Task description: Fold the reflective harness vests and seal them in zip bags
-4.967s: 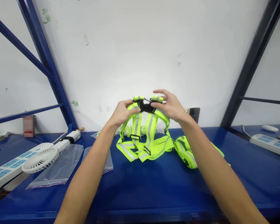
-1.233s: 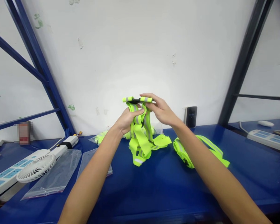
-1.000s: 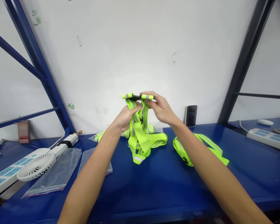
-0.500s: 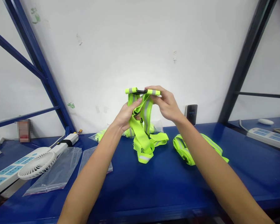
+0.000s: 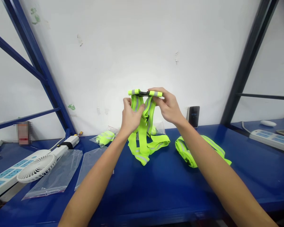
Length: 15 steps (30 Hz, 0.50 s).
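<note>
The left hand (image 5: 132,117) and right hand (image 5: 169,107) each have a closed grip on a neon-yellow harness (image 5: 143,143), black buckle (image 5: 144,93) uppermost, striped straps hanging over a blue tabletop (image 5: 151,195).

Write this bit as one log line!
left hand: holding neon straps | right hand: pinching their top | strap bundle: on blue table

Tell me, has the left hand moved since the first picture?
Yes: the left hand has shifted rightward, farther from the green wall stain.
</note>
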{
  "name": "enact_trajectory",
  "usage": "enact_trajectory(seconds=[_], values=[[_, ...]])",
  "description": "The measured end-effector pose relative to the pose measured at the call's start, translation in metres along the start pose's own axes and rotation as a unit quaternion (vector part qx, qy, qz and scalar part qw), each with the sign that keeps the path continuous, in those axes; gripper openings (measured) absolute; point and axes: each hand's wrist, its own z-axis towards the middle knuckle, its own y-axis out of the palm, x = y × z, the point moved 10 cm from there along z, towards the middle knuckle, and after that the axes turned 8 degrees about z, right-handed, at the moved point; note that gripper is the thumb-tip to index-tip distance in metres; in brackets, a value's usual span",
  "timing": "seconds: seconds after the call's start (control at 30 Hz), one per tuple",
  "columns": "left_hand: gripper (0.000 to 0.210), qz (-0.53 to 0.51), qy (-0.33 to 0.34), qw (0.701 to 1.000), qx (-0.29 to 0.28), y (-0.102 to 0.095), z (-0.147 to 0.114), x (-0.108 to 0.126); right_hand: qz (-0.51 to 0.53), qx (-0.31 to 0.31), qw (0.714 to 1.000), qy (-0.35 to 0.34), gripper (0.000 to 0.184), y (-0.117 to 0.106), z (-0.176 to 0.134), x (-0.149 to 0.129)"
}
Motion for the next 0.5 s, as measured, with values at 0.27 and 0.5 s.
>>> enact_trajectory(seconds=[0.27, 0.5], values=[[0.016, 0.089, 0.115, 0.987, 0.064, -0.015, 0.002, 0.018, 0.110, 0.029, 0.991, 0.074, 0.022, 0.005, -0.002, 0.027], [0.031, 0.070, 0.103, 0.991, 0.041, -0.015, 0.003, 0.017, 0.187, 0.057, 0.973, 0.125, 0.022, 0.007, -0.003, 0.041]])
